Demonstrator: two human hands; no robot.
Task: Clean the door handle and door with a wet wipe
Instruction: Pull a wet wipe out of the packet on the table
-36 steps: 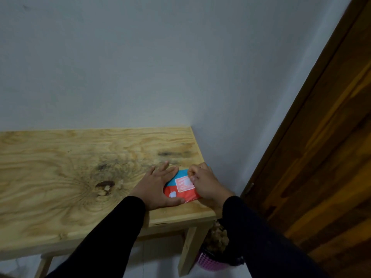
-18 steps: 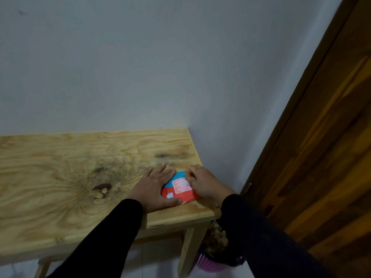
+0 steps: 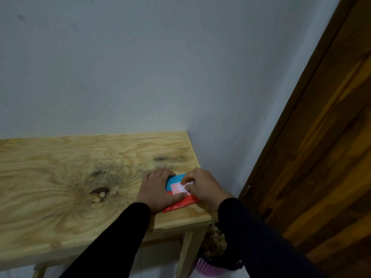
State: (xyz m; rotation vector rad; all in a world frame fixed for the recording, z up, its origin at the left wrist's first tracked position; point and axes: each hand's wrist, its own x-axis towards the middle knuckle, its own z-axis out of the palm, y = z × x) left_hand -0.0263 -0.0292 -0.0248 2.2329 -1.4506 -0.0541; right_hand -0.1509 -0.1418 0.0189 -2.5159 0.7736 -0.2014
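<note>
Wet wipe pack (image 3: 181,201), red and blue, lies flat near the right front corner of the plywood table (image 3: 60,177), pinned under the left hand (image 3: 158,190), which presses on its left side palm down with fingers spread and thumb laid across the red part. Right hand (image 3: 202,187) has thumb and fingertips pinched on the white label flap (image 3: 177,188) at the pack's top. Dark wooden door (image 3: 321,147) stands to the right, its handle out of view; pink basket (image 3: 206,267) sits on the floor under the table corner, both sleeves black.
</note>
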